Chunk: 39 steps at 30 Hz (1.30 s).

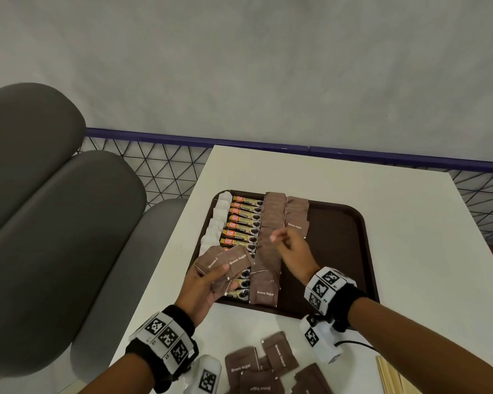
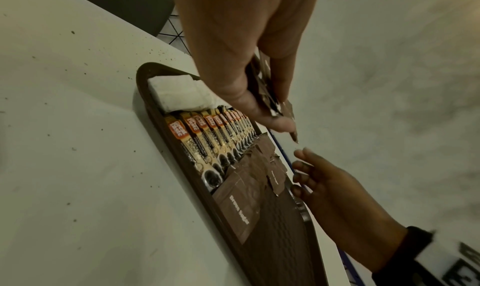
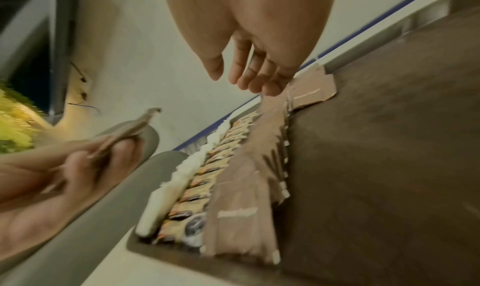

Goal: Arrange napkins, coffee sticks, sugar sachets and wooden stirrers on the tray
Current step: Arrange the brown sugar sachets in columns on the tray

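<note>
A dark brown tray (image 1: 342,245) on the white table holds a column of white napkins (image 1: 215,223), a row of coffee sticks (image 1: 244,220) and two columns of brown sugar sachets (image 1: 272,214). My left hand (image 1: 208,282) grips a fan of several brown sugar sachets (image 1: 228,261) over the tray's near left corner; in the left wrist view these held sachets (image 2: 267,87) sit between thumb and fingers. My right hand (image 1: 292,245) hovers over the sachet columns with relaxed fingers (image 3: 253,79) and holds nothing.
More loose brown sugar sachets (image 1: 268,362) lie on the table in front of the tray. Wooden stirrers (image 1: 390,376) lie at the near right edge. A grey padded bench (image 1: 54,223) stands to the left, and a blue railing (image 1: 382,155) runs behind the table.
</note>
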Each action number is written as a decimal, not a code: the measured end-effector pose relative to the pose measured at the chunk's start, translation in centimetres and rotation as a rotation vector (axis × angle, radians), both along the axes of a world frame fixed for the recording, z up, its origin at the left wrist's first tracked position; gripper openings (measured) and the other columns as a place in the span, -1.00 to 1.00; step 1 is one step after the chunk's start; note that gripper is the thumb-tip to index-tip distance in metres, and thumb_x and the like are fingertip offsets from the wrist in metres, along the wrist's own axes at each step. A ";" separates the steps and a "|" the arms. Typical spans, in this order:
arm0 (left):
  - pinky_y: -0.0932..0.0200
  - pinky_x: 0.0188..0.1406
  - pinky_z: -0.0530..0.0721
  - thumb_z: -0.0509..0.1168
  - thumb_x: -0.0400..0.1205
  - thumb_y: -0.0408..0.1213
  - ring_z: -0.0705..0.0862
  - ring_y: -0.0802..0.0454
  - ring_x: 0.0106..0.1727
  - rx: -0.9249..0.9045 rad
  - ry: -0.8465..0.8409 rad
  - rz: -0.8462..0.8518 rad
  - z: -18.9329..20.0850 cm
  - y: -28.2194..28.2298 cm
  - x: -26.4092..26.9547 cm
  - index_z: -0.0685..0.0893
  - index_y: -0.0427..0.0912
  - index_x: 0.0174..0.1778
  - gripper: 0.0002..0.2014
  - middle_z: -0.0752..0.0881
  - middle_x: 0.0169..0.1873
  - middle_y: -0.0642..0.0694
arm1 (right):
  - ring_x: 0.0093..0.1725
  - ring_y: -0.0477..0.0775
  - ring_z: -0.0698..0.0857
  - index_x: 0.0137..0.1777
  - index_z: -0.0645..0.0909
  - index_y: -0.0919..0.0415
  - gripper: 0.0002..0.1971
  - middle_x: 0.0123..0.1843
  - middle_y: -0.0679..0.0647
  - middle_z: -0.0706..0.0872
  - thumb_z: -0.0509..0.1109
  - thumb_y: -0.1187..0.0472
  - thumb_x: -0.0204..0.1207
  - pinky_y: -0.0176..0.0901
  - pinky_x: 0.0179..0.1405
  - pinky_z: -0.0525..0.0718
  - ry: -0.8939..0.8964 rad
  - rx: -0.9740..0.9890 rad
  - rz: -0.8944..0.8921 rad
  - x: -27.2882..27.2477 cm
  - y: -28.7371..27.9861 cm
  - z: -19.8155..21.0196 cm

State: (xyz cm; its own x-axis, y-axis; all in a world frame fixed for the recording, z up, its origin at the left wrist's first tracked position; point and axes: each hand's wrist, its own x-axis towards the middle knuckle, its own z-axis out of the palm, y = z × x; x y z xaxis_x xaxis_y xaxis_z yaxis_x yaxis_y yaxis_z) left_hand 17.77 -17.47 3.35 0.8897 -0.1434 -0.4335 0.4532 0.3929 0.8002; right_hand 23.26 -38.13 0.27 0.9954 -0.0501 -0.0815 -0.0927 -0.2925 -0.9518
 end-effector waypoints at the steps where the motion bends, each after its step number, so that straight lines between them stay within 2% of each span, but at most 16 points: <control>1: 0.05 -0.15 0.78 0.30 0.55 -0.48 0.77 -0.12 0.02 0.000 0.005 0.000 0.0 -0.1 -0.2 0.61 -0.13 0.20 -0.68 0.77 0.09 -0.18 | 0.00 -0.02 0.60 -0.04 0.56 0.05 -0.96 -0.06 0.00 0.63 0.33 0.21 0.56 -0.23 0.07 0.54 0.024 0.026 0.059 -0.5 0.6 0.3; 4: 0.06 -0.21 0.77 0.32 0.54 -0.49 0.76 -0.14 0.02 0.008 0.012 -0.005 0.1 -0.2 -0.6 0.56 -0.22 0.29 -0.61 0.72 0.17 -0.28 | -0.01 -0.14 0.65 0.02 0.63 0.07 -0.90 -0.04 -0.01 0.69 0.32 0.14 0.57 -0.36 0.06 0.56 0.107 0.086 0.241 -1.9 1.9 0.8; 6: 0.06 -0.22 0.77 0.32 0.54 -0.49 0.75 -0.17 0.04 0.010 0.009 -0.014 0.2 -0.2 -0.8 0.53 -0.26 0.33 -0.59 0.69 0.20 -0.32 | -0.21 -0.37 0.63 -0.04 0.62 0.07 -0.94 -0.17 -0.07 0.68 0.34 0.22 0.56 -0.51 -0.13 0.55 0.140 0.126 0.332 -2.4 2.5 1.0; 7: 0.05 -0.20 0.77 0.31 0.55 -0.49 0.75 -0.17 0.05 0.014 0.006 -0.020 0.2 -0.2 -0.9 0.52 -0.26 0.33 -0.59 0.69 0.21 -0.33 | -0.30 -0.41 0.61 -0.09 0.61 0.07 -0.92 -0.22 -0.08 0.65 0.35 0.28 0.55 -0.54 -0.21 0.53 0.147 0.135 0.344 -2.5 2.6 0.9; 9: 0.01 -0.16 0.77 0.32 0.55 -0.48 0.76 -0.17 0.04 0.022 0.005 -0.030 0.3 -0.2 -0.9 0.54 -0.24 0.32 -0.60 0.70 0.19 -0.31 | -0.36 -0.39 0.59 -0.18 0.58 0.06 -0.84 -0.27 -0.06 0.62 0.37 0.35 0.52 -0.54 -0.27 0.52 0.152 0.150 0.324 -2.5 2.6 0.9; 11: -0.04 -0.10 0.77 0.31 0.56 -0.45 0.77 -0.19 0.00 0.019 0.015 -0.022 0.2 -0.2 -0.9 0.58 -0.19 0.29 -0.64 0.74 0.13 -0.30 | -0.30 -0.27 0.61 -0.19 0.58 0.07 -0.84 -0.26 -0.01 0.63 0.38 0.36 0.50 -0.50 -0.25 0.55 0.146 0.155 0.270 -2.4 2.2 1.0; 13: -0.07 -0.09 0.76 0.29 0.58 -0.44 0.78 -0.22 -0.03 0.001 0.042 0.000 0.2 -0.2 -0.8 0.61 -0.20 0.24 -0.70 0.75 0.07 -0.32 | -0.26 -0.14 0.59 -0.16 0.57 0.10 -0.87 -0.25 0.02 0.63 0.39 0.35 0.50 -0.47 -0.28 0.55 0.140 0.148 0.162 -2.0 1.4 1.0; 15: -0.08 -0.14 0.78 0.24 0.61 -0.45 0.79 -0.25 -0.06 -0.029 0.073 0.027 0.2 0.0 -0.7 0.62 -0.23 0.20 -0.75 0.75 0.03 -0.34 | -0.28 -0.10 0.58 -0.15 0.56 0.16 -0.91 -0.26 0.01 0.63 0.38 0.35 0.50 -0.44 -0.31 0.54 0.138 0.109 0.021 -1.2 0.1 0.6; 19: -0.07 -0.23 0.80 0.13 0.64 -0.47 0.80 -0.26 -0.12 -0.064 0.105 0.039 0.1 0.3 -0.4 0.60 -0.26 0.18 -0.75 0.72 0.02 -0.37 | -0.13 0.05 0.62 -0.20 0.56 0.17 -0.90 -0.16 0.11 0.67 0.38 0.35 0.50 -0.26 -0.17 0.53 0.142 -0.007 -0.287 0.6 -3.1 -0.7; 20: -0.07 -0.24 0.80 0.13 0.64 -0.47 0.80 -0.26 -0.13 -0.065 0.108 0.037 0.1 0.4 -0.3 0.59 -0.25 0.19 -0.75 0.73 0.02 -0.36 | -0.09 0.06 0.61 -0.14 0.60 0.23 -0.98 -0.11 0.13 0.67 0.38 0.34 0.50 -0.22 -0.12 0.50 0.154 -0.042 -0.342 0.9 -3.7 -0.8; 22: -0.08 -0.21 0.80 0.13 0.64 -0.47 0.80 -0.25 -0.12 -0.059 0.114 0.035 -0.2 0.6 -0.1 0.58 -0.25 0.22 -0.73 0.75 0.00 -0.34 | -0.05 0.07 0.60 0.03 0.64 0.37 -0.85 -0.09 0.13 0.65 0.39 0.32 0.51 -0.25 -0.08 0.43 0.191 -0.123 -0.404 1.6 -4.7 -1.2; 25: -0.09 -0.18 0.80 0.13 0.64 -0.46 0.80 -0.25 -0.08 -0.044 0.119 0.027 -0.5 0.9 0.3 0.57 -0.23 0.25 -0.71 0.76 0.01 -0.31 | 0.08 0.22 0.66 0.06 0.66 0.37 -0.80 -0.02 0.21 0.70 0.40 0.28 0.50 -0.20 -0.02 0.47 0.265 -0.202 -0.426 2.7 -5.5 -1.7; 29: -0.11 -0.10 0.78 0.12 0.66 -0.42 0.79 -0.27 -0.01 -0.007 0.116 0.014 -0.9 1.4 0.7 0.57 -0.16 0.27 -0.70 0.77 0.04 -0.26 | 0.17 0.28 0.65 0.01 0.67 0.20 -0.85 0.08 0.23 0.74 0.42 0.18 0.48 0.01 0.22 0.57 0.349 -0.308 -0.413 4.4 -5.8 -3.2; 31: -0.12 -0.10 0.77 0.12 0.67 -0.39 0.78 -0.27 0.02 -0.001 0.121 0.010 -1.1 1.5 0.9 0.57 -0.13 0.29 -0.70 0.79 0.02 -0.22 | 0.20 0.27 0.62 0.00 0.66 0.13 -0.86 0.09 0.20 0.74 0.40 0.14 0.49 0.04 0.27 0.52 0.376 -0.375 -0.399 5.0 -5.8 -3.6; 35: -0.08 -0.18 0.76 0.12 0.68 -0.35 0.77 -0.27 0.05 0.004 0.135 0.016 -1.4 2.0 1.2 0.57 -0.12 0.29 -0.71 0.75 0.12 -0.22 | 0.28 0.25 0.55 0.03 0.63 0.12 -0.85 0.13 0.19 0.72 0.35 0.12 0.52 0.02 0.31 0.39 0.391 -0.519 -0.360 5.4 -5.7 -3.8; 39: -0.09 -0.22 0.77 0.12 0.66 -0.44 0.73 -0.33 0.12 -0.004 0.156 0.013 -1.6 2.2 1.2 0.53 -0.19 0.34 -0.66 0.69 0.18 -0.31 | 0.28 0.24 0.49 0.05 0.63 0.17 -0.84 0.11 0.22 0.71 0.31 0.14 0.56 -0.01 0.30 0.35 0.353 -0.604 -0.347 5.7 -5.4 -3.6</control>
State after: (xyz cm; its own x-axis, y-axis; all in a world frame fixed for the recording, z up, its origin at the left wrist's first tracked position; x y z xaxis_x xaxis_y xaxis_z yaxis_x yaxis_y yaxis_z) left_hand 18.96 -15.27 1.76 0.8134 -0.1337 -0.5661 0.5666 0.4024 0.7191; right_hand 28.95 -43.55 -3.29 0.8347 -0.4908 -0.2499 -0.5417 -0.6493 -0.5339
